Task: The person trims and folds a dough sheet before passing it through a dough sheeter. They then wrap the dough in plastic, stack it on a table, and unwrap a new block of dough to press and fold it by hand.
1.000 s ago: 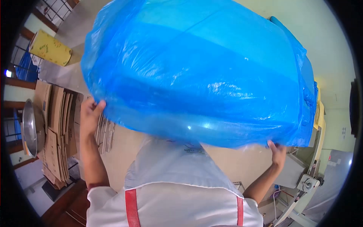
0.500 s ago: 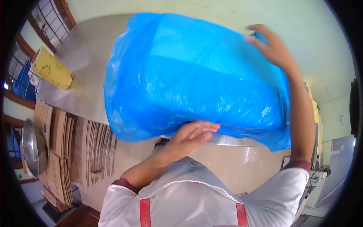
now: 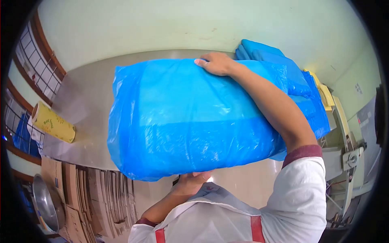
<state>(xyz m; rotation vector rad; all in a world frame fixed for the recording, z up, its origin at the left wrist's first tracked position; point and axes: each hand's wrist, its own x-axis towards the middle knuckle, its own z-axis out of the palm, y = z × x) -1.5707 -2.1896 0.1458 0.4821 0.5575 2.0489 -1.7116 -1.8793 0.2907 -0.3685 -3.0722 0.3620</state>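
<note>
- The blue bag [image 3: 190,117], large and full, fills the middle of the view, above the near edge of the steel table [image 3: 87,93].
- The right hand [image 3: 216,63] lies palm down on the bag's far top edge, fingers spread flat and pressing the plastic; the forearm crosses the bag's right end.
- The left hand [image 3: 192,181] is under the bag's near bottom edge, cupping it from below; only the fingertips and wrist show.
- More blue bags [image 3: 279,60] are stacked just behind, at the far right against the wall.
- A yellow roll [image 3: 52,123] lies on the table's left end, well apart from the bag.
- Flattened cartons [image 3: 93,194] stand below the table at near left, beside a metal bowl [image 3: 46,204].
</note>
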